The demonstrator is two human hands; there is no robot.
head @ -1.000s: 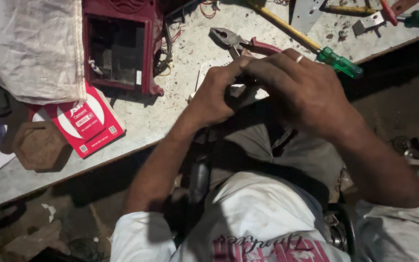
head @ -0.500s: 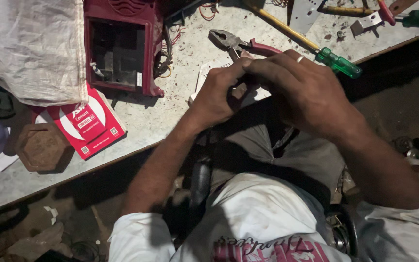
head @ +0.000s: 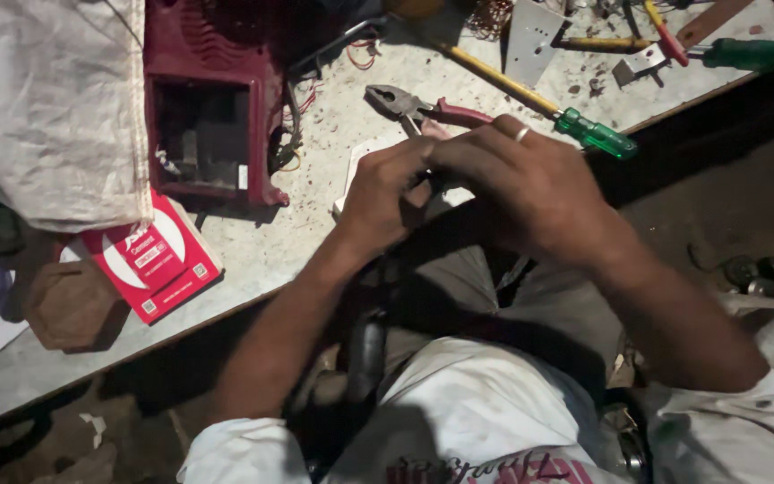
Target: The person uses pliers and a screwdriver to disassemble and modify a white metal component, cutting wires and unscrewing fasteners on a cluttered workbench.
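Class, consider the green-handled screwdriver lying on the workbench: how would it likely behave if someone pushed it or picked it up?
The green-handled screwdriver has a long straight shaft and looks stiff, so it probably would not flex. Its rounded handle suggests it may roll if nudged sideways. It lies near the edge of the workbench, so a push might send it off.

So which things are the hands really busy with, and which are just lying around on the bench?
In use:
left hand and right hand, pinched together over a small item too hidden to identify
white flat piece beneath them

Lying about:
pliers
green-handled screwdriver
red casing
red box
white sack
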